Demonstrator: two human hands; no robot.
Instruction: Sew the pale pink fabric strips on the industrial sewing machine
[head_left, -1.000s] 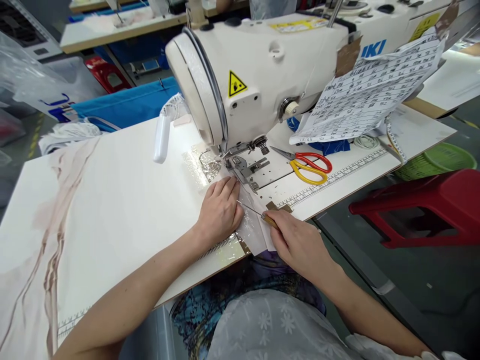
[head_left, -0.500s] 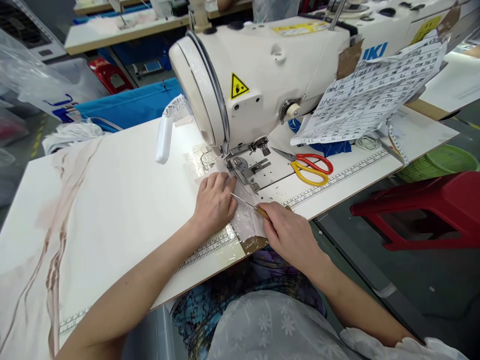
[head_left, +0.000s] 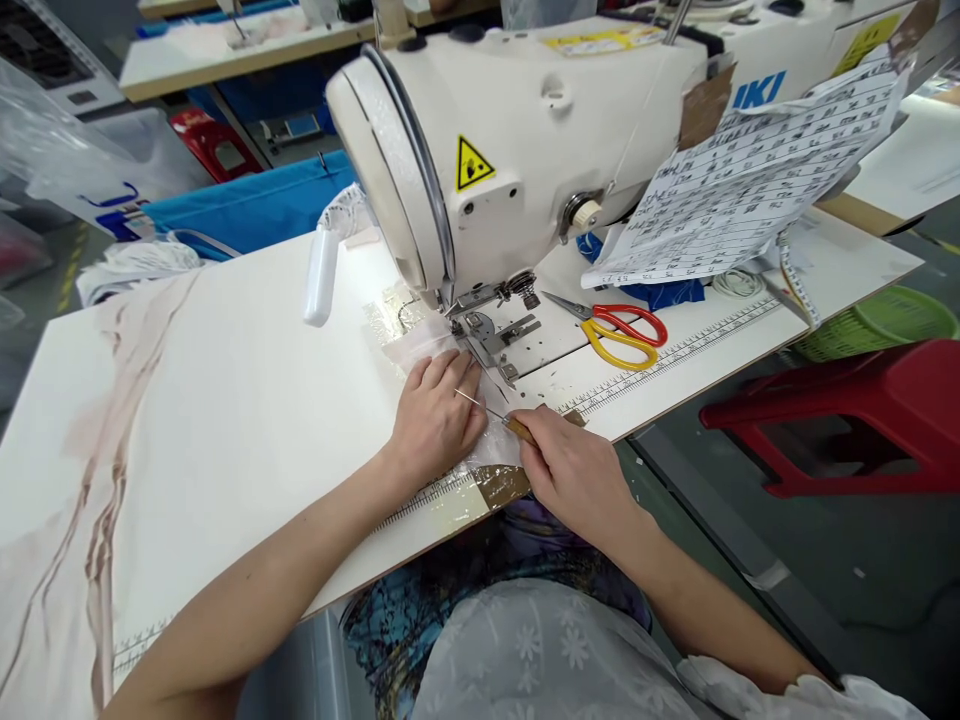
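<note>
My left hand (head_left: 437, 418) lies flat, fingers together, on a small piece of sheer white fabric (head_left: 420, 342) in front of the presser foot (head_left: 480, 335) of a white sewing machine (head_left: 525, 140). My right hand (head_left: 577, 475) pinches a thin awl with a wooden handle (head_left: 517, 429). The awl's metal tip points left and rests over the fabric beside my left fingers. The fabric runs from under the foot back toward the table's front edge.
Red-and-yellow scissors (head_left: 622, 333) lie right of the needle plate. A printed paper sheet (head_left: 750, 180) hangs off the machine arm. Beige fabric (head_left: 105, 480) drapes at the table's left. A red stool (head_left: 847, 415) and a green basket (head_left: 885, 320) stand at right.
The fabric has fed further under the presser foot, and more of it now lies behind the foot. Both hands followed it toward the machine, and the awl tip shifted left.
</note>
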